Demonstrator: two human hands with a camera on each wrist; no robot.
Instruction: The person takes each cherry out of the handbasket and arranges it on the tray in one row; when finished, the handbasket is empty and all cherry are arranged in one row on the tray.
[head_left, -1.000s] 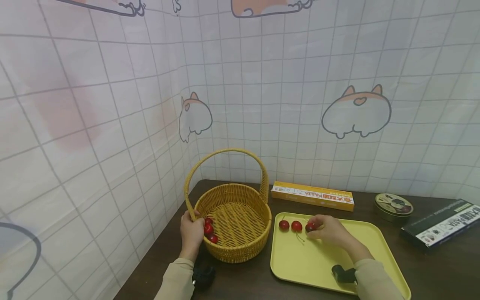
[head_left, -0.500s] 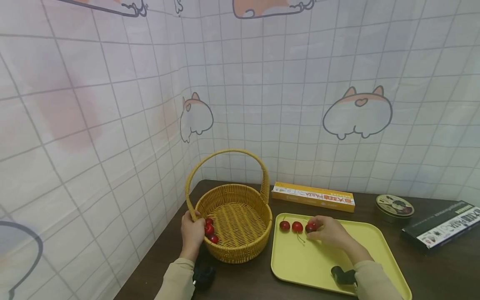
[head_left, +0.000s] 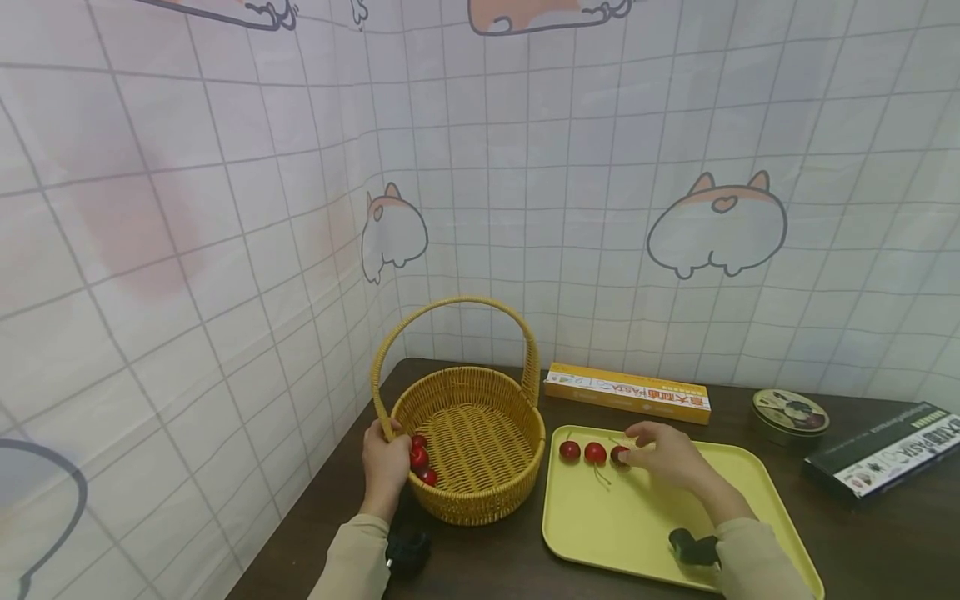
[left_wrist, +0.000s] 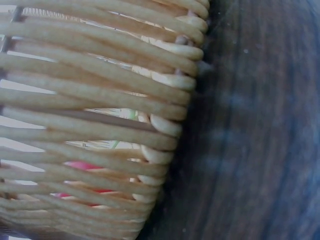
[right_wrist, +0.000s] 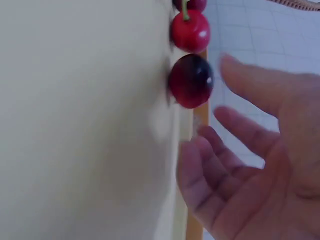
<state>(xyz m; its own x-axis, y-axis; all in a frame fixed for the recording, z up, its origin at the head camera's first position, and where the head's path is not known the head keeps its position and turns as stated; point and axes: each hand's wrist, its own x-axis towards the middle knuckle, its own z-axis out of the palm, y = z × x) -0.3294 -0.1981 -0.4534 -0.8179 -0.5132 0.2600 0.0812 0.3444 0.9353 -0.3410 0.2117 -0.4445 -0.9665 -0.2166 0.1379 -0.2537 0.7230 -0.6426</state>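
A yellow wicker basket (head_left: 480, 504) with a tall arched handle stands at centre-left. My left hand (head_left: 386, 467) grips its rim at the foot of the handle. Several red cherries (head_left: 419, 457) lie inside, close to that hand. On the yellow tray (head_left: 600, 533), three cherries form a row along the far edge: a dark one (head_left: 569, 451), a bright red one (head_left: 595, 453) and another dark one (right_wrist: 191, 81). My right hand (head_left: 667, 458) hovers beside this last cherry, fingers parted and off it in the right wrist view. The left wrist view shows mostly basket weave (left_wrist: 95, 95).
Behind the tray lies an orange pasta box (head_left: 627, 393). A round tin (head_left: 790, 412) and a dark pasta box (head_left: 885, 448) are on the right of the brown table (head_left: 480, 562). A tiled-pattern curtain (head_left: 570, 208) closes off the back and left.
The fingers of my right hand have spread and drawn slightly right, letting go of the third cherry, which stays on the tray. My left hand keeps its grip on the basket.
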